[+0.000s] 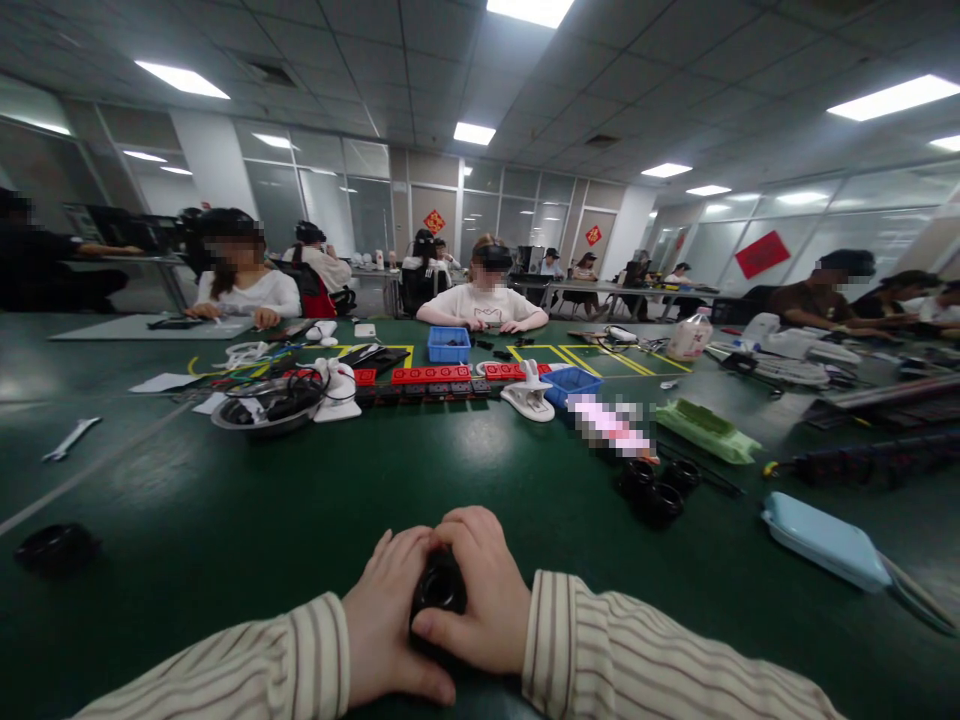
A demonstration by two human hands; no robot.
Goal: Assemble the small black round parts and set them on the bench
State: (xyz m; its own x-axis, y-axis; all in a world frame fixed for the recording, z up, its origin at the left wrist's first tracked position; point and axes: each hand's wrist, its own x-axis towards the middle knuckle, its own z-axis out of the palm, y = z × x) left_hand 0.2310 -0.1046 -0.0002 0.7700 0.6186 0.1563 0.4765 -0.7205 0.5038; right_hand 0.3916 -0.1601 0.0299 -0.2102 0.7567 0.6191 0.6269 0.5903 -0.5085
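A glossy black rounded part (pixel 439 588) with a round hole in its top sits between my hands near the table's front edge. My right hand (pixel 484 585) curls over its far and right side, thumb across the near face. Against its left side presses my left hand (pixel 391 610), fingers bent around it and thumb stretched below. Their fingertips meet at the top of the part, and its underside is hidden. Similar black ring-shaped parts (pixel 658 500) stand in a small group to the right. Another black ring-shaped piece (pixel 57 548) lies far left.
Ahead are a metal bowl (pixel 225 418) with cables, red power strips (pixel 431 374), white clip stands (pixel 529 398) and blue bins (pixel 448 345). A light blue case (pixel 825 540) and green pack (pixel 709 432) lie right; a wrench (pixel 72 440) lies left. A person (pixel 484 295) sits opposite.
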